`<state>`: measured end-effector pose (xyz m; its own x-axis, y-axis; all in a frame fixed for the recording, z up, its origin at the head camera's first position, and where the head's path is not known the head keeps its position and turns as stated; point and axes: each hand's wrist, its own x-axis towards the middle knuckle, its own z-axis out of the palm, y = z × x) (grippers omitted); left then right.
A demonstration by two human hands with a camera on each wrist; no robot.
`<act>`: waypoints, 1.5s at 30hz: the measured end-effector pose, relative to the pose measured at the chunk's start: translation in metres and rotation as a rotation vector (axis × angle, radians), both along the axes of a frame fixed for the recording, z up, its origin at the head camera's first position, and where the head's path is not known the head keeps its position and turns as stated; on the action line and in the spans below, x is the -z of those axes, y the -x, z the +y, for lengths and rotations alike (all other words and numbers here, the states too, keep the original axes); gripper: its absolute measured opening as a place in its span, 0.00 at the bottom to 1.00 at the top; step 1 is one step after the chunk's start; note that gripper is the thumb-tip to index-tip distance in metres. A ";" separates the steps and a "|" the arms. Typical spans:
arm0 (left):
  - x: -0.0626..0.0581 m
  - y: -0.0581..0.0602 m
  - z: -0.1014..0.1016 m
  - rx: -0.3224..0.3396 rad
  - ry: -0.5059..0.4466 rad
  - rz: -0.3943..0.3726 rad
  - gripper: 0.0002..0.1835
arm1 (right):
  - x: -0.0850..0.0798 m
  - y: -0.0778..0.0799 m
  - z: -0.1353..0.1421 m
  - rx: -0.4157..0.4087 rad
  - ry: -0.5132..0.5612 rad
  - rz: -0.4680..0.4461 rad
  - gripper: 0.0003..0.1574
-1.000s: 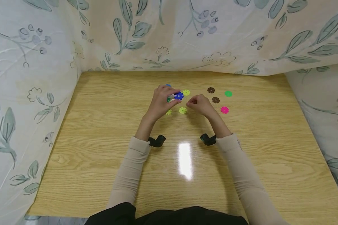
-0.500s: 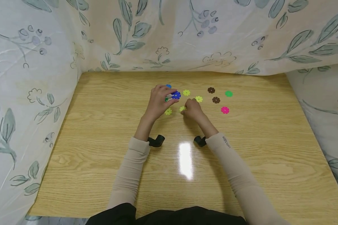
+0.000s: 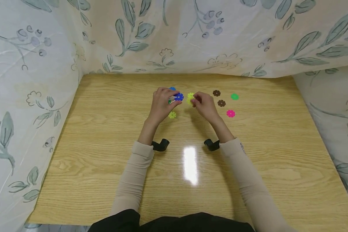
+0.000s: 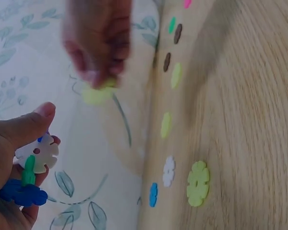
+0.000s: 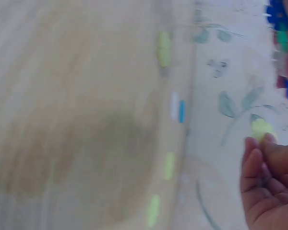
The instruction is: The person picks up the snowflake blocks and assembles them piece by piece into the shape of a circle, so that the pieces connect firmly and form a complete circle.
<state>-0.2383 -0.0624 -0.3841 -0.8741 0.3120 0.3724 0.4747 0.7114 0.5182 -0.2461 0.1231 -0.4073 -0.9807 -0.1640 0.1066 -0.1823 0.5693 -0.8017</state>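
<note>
My left hand [image 3: 161, 103] holds a small cluster of joined plastic snowflake discs above the table. In the left wrist view the cluster shows a white disc [image 4: 47, 154], a green disc [image 4: 29, 171] and a blue disc [image 4: 23, 193]; another dark blue disc [image 3: 178, 97] faces right in the head view. Between thumb and fingertips, my right hand [image 3: 206, 105] pinches a yellow-green snowflake disc [image 5: 262, 128], lifted off the table and apart from the cluster. The hand partly hides this disc in the head view.
On the wooden table [image 3: 104, 135] lie loose discs: brown [image 3: 221, 103], green [image 3: 235, 96], pink [image 3: 230, 113], yellow-green [image 3: 172, 115], light blue [image 4: 153, 194] and white [image 4: 168, 171]. A floral curtain [image 3: 168, 38] hangs along the back and sides. Black wrist mounts [image 3: 160, 145] jut inward.
My right hand reached down to a yellow-green disc on the table, took it and raised it up and away. My left hand shifted slightly left, still holding the cluster.
</note>
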 end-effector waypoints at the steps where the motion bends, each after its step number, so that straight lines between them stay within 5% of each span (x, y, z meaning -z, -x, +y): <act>1: 0.000 0.000 0.000 -0.007 0.000 -0.007 0.21 | -0.004 0.000 0.001 0.017 0.028 0.022 0.11; 8: -0.001 0.000 0.004 -0.032 -0.025 -0.015 0.21 | -0.017 -0.006 -0.002 0.074 0.079 0.135 0.10; 25: -0.006 0.000 0.007 -0.039 0.005 0.003 0.22 | -0.015 -0.016 -0.013 0.003 -0.016 0.404 0.09; 45: 0.001 -0.003 0.016 -0.027 -0.090 0.065 0.18 | -0.008 -0.020 -0.020 0.086 0.004 0.551 0.09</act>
<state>-0.2358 -0.0469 -0.3847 -0.8547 0.2514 0.4541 0.4908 0.6762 0.5494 -0.2262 0.1032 -0.3998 -0.7894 -0.0841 0.6081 -0.5284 0.5974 -0.6032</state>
